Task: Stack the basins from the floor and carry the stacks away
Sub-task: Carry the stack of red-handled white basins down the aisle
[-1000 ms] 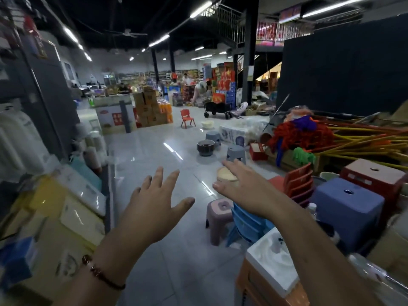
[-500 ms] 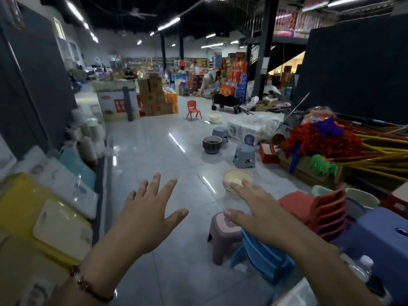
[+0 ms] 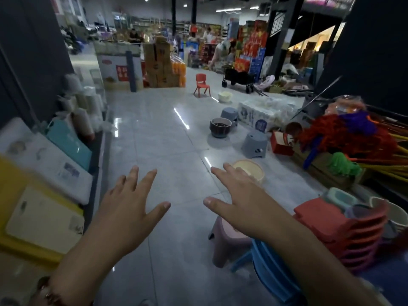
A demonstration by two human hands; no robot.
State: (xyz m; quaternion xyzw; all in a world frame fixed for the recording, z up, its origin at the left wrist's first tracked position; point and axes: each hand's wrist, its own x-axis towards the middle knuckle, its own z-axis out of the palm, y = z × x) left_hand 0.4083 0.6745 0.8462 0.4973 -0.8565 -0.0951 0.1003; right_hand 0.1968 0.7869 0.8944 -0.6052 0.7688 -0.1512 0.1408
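Head view shows both hands held out over the tiled floor (image 3: pixel 167 138), fingers spread and grasping nothing: the left hand (image 3: pixel 130 208) at 7 o'clock, the right hand (image 3: pixel 240 204) at 5 o'clock. Three basins stand on the floor, well apart from one another. The cream basin (image 3: pixel 250 171) lies nearest, just beyond the right fingertips (image 3: pixel 215 170) at 1 o'clock and partly covered by that hand; the dark basin (image 3: pixel 220 127) stands farther along the same line beside a grey stool (image 3: pixel 255 141); a pale basin (image 3: pixel 225 96) sits farthest off, near the small red chair (image 3: pixel 202 83). By appearance the cream basin is thin moulded plastic — judged light, stiff and smooth-walled, so the rolled rim at opposite sides is the sound place to take hold. The dark basin looks thicker-walled and may be heavier; its material cannot be told. Hidden or doubtful: the near rim of the cream basin, the contents of the dark basin, and whether any basin is already a nested stack — blur and dim light obscure this.
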